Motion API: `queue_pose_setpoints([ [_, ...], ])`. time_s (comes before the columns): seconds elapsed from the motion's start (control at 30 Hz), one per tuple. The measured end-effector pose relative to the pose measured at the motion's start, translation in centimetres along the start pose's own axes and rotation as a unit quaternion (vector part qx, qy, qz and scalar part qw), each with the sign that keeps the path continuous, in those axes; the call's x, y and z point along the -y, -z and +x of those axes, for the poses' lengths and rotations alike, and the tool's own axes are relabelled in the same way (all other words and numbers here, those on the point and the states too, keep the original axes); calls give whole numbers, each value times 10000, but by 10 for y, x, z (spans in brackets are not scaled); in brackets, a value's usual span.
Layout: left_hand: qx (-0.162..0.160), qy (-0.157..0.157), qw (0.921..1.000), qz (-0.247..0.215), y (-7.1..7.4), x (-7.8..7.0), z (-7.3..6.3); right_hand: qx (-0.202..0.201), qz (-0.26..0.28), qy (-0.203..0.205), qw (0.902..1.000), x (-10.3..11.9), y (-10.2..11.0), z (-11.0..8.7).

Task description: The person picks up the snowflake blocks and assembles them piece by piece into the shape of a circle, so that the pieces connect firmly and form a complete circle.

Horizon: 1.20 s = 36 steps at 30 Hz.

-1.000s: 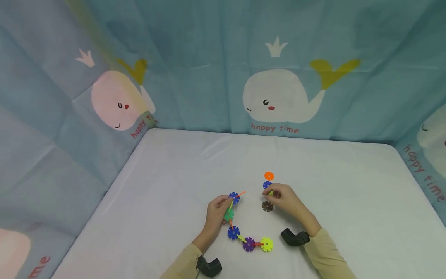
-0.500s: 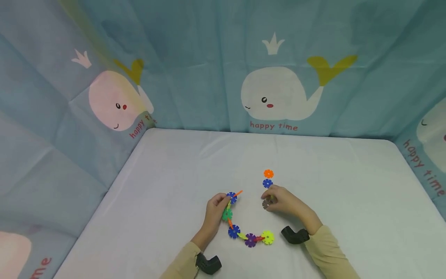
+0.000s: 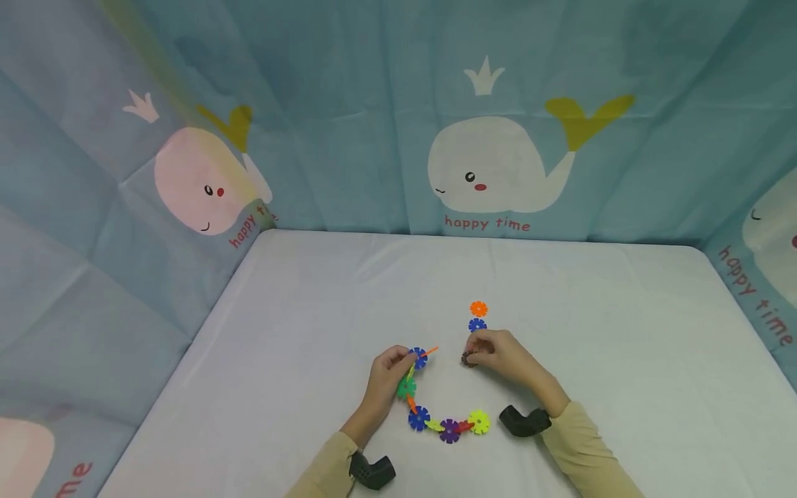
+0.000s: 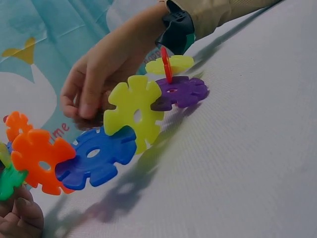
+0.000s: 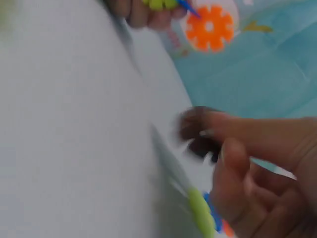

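My left hand (image 3: 387,379) pinches the far end of a chain of interlocked plastic snowflake discs. A blue disc (image 3: 419,357) with an orange disc (image 3: 431,351) seen edge-on sits at that end. From there the chain curves toward me through a green disc (image 3: 407,387) to a yellow disc (image 3: 479,422) at its other end. My right hand (image 3: 507,356) pinches a brown snowflake disc (image 5: 198,131) between thumb and finger, apart from the chain. In the left wrist view, part of the chain tilts up over the table, its shadow below.
Beyond my right hand lie a loose orange disc (image 3: 479,308) and a loose blue disc (image 3: 477,324). A yellow-green disc (image 5: 200,213) near them shows in the right wrist view. A whale-print curtain (image 3: 349,173) stands behind the white table (image 3: 299,297).
My right hand has moved toward me and taken hold of the brown disc, which has shifted slightly left from where it lay. The left hand keeps its hold on the chain, almost in place.
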<state>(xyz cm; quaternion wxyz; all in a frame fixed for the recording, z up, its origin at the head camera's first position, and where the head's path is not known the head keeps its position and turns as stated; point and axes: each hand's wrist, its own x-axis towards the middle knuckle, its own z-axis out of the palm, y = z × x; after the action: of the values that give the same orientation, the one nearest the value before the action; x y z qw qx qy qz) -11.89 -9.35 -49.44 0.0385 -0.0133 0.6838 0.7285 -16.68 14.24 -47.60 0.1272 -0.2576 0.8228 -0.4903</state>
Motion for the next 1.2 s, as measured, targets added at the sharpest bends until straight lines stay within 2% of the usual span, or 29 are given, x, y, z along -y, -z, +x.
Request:
queue_pose_setpoints([
  [0.07, 86, 3, 10000, 30, -1, -6, -2, -135, 820, -50, 9965, 1, -5, 1],
  [0.13, 156, -25, 9998, 141, -2, -13, -5, -201, 1650, -87, 9860, 3, -10, 2],
  [0.2, 194, -64, 9994, 281, -4, -20, -8, -168, 2199, -36, 9754, 4, -14, 4],
  [0.27, 212, -88, 9991, 370, -5, -24, -9, -90, 2461, 30, 9692, 4, -18, 6],
  [0.33, 204, -68, 9987, 454, -5, -25, -11, -30, 2535, 69, 9673, 4, -21, 7],
  [0.53, 196, -75, 9976, 660, -4, -26, -10, 9, 2441, -33, 9698, 2, -26, 8],
  [0.7, 285, -106, 9973, 667, -3, -25, -10, 3, 2384, -34, 9712, 2, -28, 8],
  [1.0, 438, -150, 9967, 672, -3, -22, -8, -551, 2291, 366, 9712, 30, -26, 5],
  [1.2, 460, -40, 9969, 642, -3, -23, -7, -741, 2365, 444, 9678, 33, -27, 3],
])
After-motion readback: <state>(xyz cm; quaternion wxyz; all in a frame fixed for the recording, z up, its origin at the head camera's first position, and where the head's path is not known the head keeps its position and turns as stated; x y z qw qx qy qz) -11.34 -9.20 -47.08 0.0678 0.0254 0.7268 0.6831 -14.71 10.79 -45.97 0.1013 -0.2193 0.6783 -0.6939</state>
